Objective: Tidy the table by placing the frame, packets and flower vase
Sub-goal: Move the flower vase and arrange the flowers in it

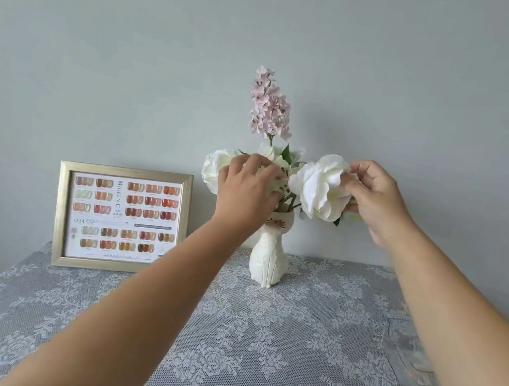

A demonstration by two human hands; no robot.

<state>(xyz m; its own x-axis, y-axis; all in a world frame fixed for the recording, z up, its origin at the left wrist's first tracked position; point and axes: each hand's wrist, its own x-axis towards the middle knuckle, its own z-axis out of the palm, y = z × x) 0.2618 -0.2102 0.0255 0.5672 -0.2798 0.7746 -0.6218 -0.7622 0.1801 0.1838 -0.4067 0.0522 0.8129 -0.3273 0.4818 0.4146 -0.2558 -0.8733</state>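
Lace cloth: grey-white floral lace (253, 345) covers my table from the far edge to the near edge.
Vase: a white cat-shaped vase (269, 260) stands upright near the far edge of the table, about midway along it, close to the wall (138, 36).
Vase contents: one tall pink flower spike (270, 103) rising from the middle, a white bloom on the left (213, 165), a larger white bloom on the right (318, 187), and green stems and leaves (287, 156) between them.
Left hand: my left hand (247, 188) lies over the middle of the bunch just above the vase mouth, fingers curled in among the leaves and stems; I cannot tell whether it truly grips them.
Right hand: my right hand (374, 200) pinches the outer petals of the right white bloom between thumb and fingertips, the other fingers loosely bent.
Frame: a pale gold frame (121, 218) stands upright toward the far left corner, left of the vase and apart from it, holding a printed chart of nail colour swatches.
Packets: I see none on the cloth from here.
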